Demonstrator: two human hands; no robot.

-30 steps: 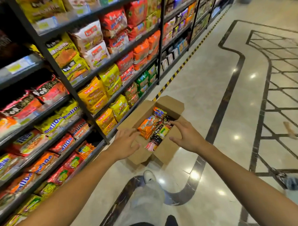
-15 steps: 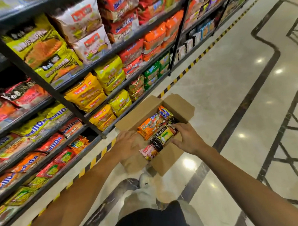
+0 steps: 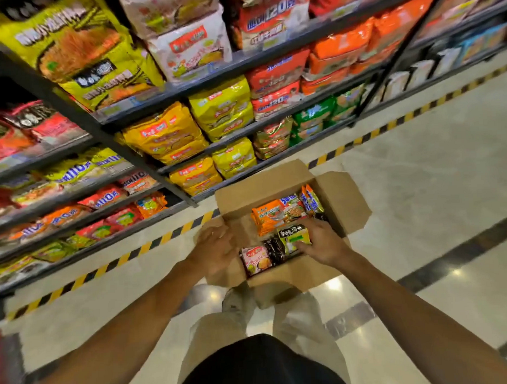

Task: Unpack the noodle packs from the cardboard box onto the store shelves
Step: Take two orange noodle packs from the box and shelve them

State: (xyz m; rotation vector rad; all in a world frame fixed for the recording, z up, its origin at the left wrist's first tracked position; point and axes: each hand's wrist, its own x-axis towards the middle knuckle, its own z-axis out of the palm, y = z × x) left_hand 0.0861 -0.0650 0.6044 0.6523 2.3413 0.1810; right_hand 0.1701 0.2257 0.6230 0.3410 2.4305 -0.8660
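**Both hands at the open box, right on a green pack**

I see the box [image 3: 279, 219] on the floor [image 3: 420, 184], flaps open, just in front of the bottom shelf [image 3: 149, 219]. Packs inside: orange pack [image 3: 269, 218] at the far side, pink pack [image 3: 256, 260] at the near-left corner, dark pack [image 3: 275, 249] next to it, green pack [image 3: 295, 236] beside that.

Right hand [image 3: 321, 244] is inside the box, fingers [image 3: 302, 245] curled onto the green pack, holding it. The pack is not lifted; it sits among the others.

Left hand [image 3: 215, 248] rests on the left flap, fingers spread and relaxed, gripping nothing.

Shelves are stocked with yellow, red, orange and green noodle packs. Frame is blurred at the edges, so I can't read the labels.
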